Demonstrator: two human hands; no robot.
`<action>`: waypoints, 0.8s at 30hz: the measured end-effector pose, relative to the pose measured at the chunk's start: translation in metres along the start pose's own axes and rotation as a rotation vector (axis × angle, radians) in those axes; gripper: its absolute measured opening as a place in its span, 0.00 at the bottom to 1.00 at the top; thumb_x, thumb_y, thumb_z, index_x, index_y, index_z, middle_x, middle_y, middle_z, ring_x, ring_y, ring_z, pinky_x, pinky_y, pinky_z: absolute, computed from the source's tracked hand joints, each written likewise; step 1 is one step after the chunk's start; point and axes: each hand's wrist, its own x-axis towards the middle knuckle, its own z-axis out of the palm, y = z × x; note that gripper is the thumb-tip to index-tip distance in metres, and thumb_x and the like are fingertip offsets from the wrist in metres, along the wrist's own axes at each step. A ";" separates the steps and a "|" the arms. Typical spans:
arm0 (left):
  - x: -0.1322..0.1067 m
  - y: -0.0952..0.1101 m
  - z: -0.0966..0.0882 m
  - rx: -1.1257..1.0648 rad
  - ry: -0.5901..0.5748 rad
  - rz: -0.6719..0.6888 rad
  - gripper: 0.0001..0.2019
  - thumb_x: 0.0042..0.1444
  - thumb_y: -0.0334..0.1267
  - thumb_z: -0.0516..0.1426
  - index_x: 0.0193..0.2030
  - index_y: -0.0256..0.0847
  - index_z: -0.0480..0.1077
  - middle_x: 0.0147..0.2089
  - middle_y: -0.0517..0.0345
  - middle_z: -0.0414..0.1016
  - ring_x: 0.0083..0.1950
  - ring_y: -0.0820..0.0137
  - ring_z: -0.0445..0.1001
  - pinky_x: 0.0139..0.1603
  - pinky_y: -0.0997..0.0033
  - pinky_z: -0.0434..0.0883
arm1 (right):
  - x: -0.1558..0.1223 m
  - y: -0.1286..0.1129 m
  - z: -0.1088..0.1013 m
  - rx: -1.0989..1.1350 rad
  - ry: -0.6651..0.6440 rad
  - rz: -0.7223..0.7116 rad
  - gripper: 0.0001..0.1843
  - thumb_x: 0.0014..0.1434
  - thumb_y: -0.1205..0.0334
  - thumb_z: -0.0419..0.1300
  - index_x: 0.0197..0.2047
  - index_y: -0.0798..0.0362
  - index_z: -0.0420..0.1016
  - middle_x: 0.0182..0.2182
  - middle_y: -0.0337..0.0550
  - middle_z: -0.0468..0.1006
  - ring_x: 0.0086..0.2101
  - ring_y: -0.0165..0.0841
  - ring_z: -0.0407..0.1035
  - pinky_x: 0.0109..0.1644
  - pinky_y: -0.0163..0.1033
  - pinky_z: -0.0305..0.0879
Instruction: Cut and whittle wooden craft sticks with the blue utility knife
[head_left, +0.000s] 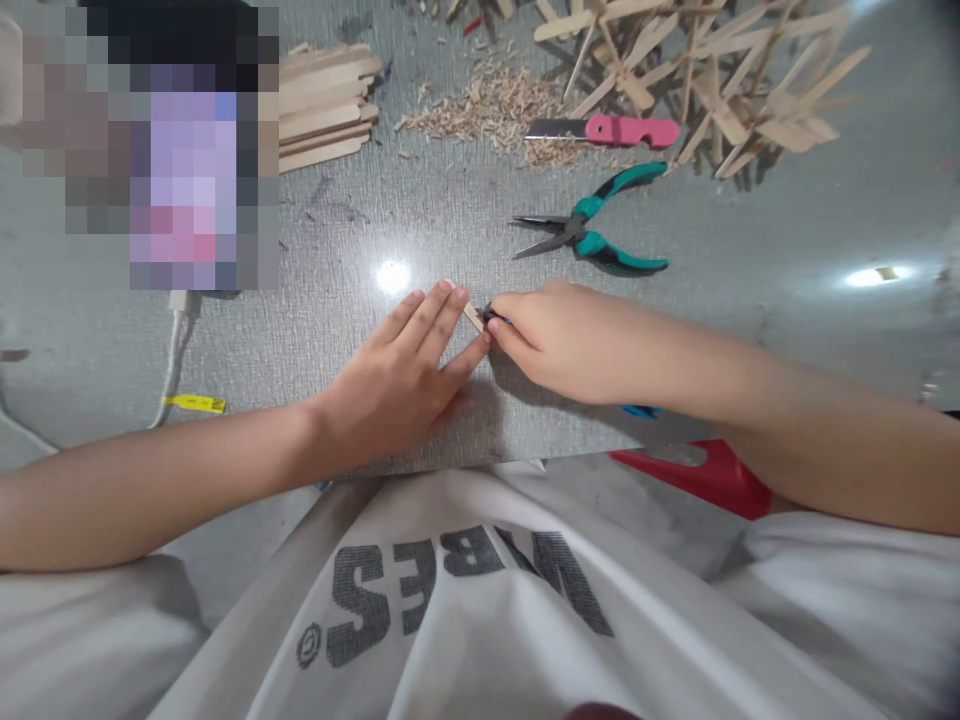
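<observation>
My left hand [409,370] lies on the table with fingers spread, holding down a narrow wooden craft stick [473,316]. Its fingertips cover the stick's far end, and the thumb is by the near end. From the right, my right hand [551,335] is closed around a tool with a dark tip [487,314], which meets the stick. Most of that tool is hidden in the palm; a bit of blue [640,411] shows below the wrist. Above my right hand lie open needle-nose pliers [577,230] with teal handles.
A pink-handled folding saw [630,131] lies beside a heap of wood shavings [502,108]. Joined craft sticks [720,75] pile up at the top right, and loose sticks [326,105] at the upper left. A blurred-out device trails a white cable [174,350]. Something red [697,475] shows below the table edge.
</observation>
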 end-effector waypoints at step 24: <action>0.017 0.008 -0.013 -0.091 -0.109 -0.037 0.32 0.79 0.41 0.66 0.84 0.31 0.73 0.88 0.23 0.64 0.90 0.30 0.66 0.88 0.27 0.69 | 0.015 0.003 -0.007 0.075 -0.094 0.074 0.25 0.69 0.69 0.68 0.23 0.45 0.64 0.20 0.44 0.70 0.30 0.46 0.73 0.42 0.51 0.62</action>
